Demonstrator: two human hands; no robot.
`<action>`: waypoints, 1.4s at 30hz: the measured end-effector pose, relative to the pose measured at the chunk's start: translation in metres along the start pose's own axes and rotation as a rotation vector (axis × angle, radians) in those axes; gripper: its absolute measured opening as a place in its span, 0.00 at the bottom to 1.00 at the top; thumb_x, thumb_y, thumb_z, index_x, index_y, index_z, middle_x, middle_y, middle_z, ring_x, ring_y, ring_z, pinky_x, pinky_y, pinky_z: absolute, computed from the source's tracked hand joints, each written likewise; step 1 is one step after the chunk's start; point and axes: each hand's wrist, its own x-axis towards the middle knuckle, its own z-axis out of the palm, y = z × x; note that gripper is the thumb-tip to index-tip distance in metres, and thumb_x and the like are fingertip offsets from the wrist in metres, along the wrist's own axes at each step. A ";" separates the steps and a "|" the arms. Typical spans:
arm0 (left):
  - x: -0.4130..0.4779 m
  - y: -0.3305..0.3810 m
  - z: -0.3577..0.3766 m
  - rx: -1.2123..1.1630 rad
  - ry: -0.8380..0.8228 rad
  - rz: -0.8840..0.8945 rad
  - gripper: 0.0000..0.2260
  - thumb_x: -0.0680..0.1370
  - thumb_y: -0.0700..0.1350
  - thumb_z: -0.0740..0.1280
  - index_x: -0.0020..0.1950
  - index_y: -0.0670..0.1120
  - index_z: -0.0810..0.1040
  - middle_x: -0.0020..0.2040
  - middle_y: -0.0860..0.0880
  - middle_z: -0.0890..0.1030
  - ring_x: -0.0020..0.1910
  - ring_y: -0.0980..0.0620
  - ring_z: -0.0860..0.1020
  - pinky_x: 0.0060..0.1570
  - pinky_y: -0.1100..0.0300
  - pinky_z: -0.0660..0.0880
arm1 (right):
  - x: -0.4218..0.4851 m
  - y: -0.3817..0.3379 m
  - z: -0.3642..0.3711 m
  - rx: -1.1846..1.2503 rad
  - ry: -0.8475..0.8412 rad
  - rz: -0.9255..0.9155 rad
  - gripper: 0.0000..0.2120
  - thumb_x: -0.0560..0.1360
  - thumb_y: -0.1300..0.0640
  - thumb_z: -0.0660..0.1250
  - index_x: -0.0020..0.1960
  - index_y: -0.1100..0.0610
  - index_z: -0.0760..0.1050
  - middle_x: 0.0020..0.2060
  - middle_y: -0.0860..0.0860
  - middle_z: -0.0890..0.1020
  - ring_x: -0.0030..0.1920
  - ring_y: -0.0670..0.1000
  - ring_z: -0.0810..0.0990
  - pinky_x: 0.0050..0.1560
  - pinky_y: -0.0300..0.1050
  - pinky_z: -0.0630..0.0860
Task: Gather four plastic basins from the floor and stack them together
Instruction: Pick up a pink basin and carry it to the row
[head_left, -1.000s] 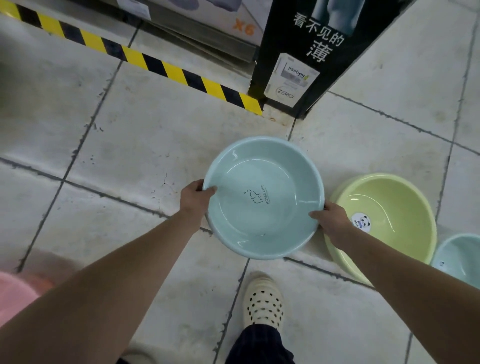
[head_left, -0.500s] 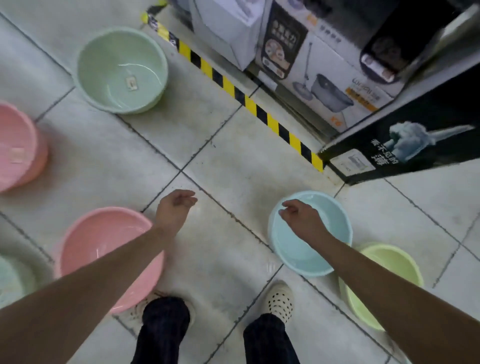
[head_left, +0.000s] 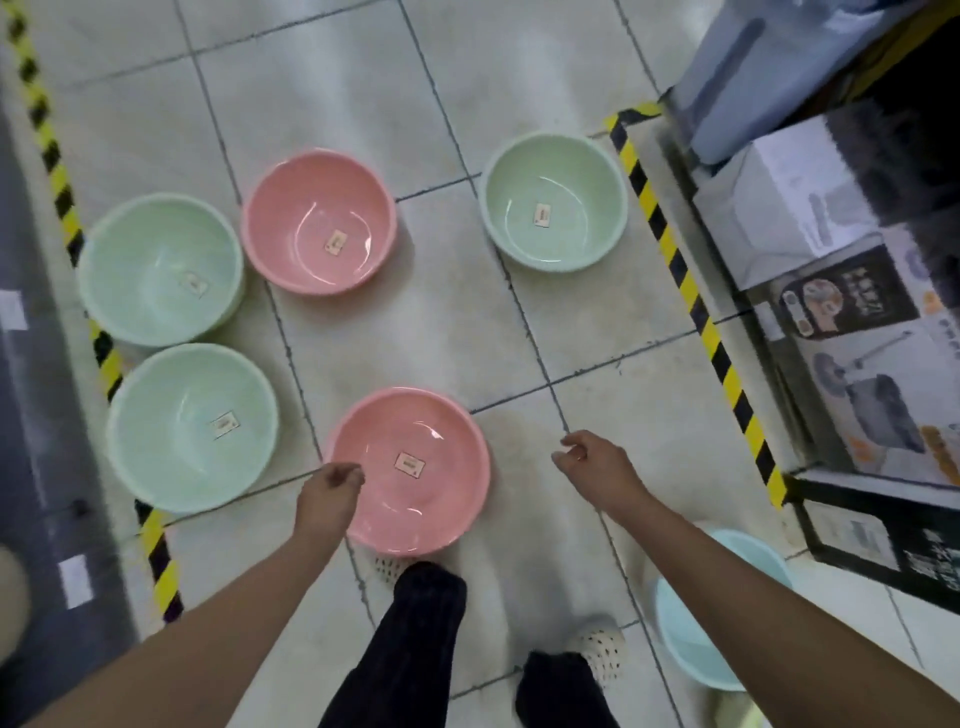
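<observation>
One pale blue basin (head_left: 685, 644) sits on the floor (head_left: 519, 338) by the right foot. Just ahead, both hands are empty with fingers loosely curled: the left hand (head_left: 332, 488) is over the left rim of the near pink basin (head_left: 431, 512), and the right hand (head_left: 595, 462) is well apart from it. Beyond lie a near green basin (head_left: 192, 415), a far-left green basin (head_left: 161, 260), a far pink basin (head_left: 319, 208) and a far-right green basin (head_left: 553, 176); lifting the near pink basin by one slick rim could tip it or let it slip.
</observation>
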 end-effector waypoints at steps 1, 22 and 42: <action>0.005 -0.007 -0.007 -0.008 0.008 -0.021 0.06 0.76 0.42 0.67 0.51 0.43 0.81 0.50 0.43 0.83 0.54 0.42 0.80 0.58 0.52 0.73 | 0.006 -0.011 0.008 -0.016 -0.011 -0.003 0.16 0.75 0.50 0.69 0.60 0.55 0.77 0.46 0.52 0.79 0.53 0.55 0.80 0.52 0.43 0.73; 0.228 -0.232 0.080 -0.155 0.186 -0.311 0.34 0.73 0.48 0.73 0.73 0.41 0.62 0.64 0.40 0.74 0.59 0.38 0.77 0.58 0.48 0.75 | 0.256 0.007 0.238 -0.389 -0.149 0.005 0.31 0.77 0.53 0.65 0.77 0.55 0.59 0.69 0.59 0.72 0.66 0.60 0.74 0.58 0.47 0.71; 0.151 -0.198 -0.117 -0.318 0.493 -0.201 0.12 0.77 0.44 0.67 0.59 0.45 0.71 0.46 0.45 0.79 0.44 0.42 0.78 0.40 0.54 0.72 | 0.129 -0.173 0.254 -0.161 -0.027 -0.179 0.19 0.71 0.59 0.68 0.61 0.54 0.72 0.51 0.55 0.81 0.50 0.59 0.80 0.54 0.60 0.78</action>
